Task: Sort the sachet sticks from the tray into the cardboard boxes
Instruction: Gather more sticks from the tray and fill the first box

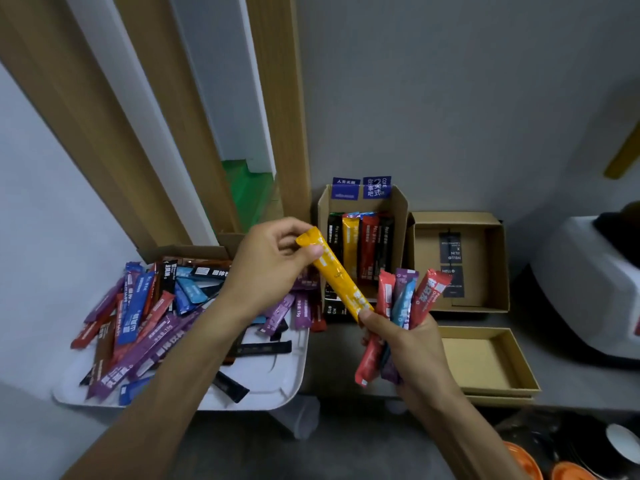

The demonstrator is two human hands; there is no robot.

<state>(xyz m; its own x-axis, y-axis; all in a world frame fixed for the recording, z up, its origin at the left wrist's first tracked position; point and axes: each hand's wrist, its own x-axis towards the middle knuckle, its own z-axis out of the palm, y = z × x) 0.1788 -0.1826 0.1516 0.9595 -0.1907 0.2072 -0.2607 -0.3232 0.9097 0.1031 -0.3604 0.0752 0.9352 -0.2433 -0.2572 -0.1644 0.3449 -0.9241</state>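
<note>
My right fingers (372, 322) are curled round a bundle of red, blue and purple sticks (403, 303), and they also pinch the lower end of a yellow stick (337, 275). Just right of them a shallow empty box (491, 365) lies on the table (571, 384). My left fingers (291, 225) pinch the yellow stick's upper end, so it slants between both. Under my left arm the white tray (280, 382) holds a loose pile of sticks (145, 313). Beyond the fingers stands an open box (398, 206) with sticks upright inside. To its right is a low box (498, 265) with black cards.
</note>
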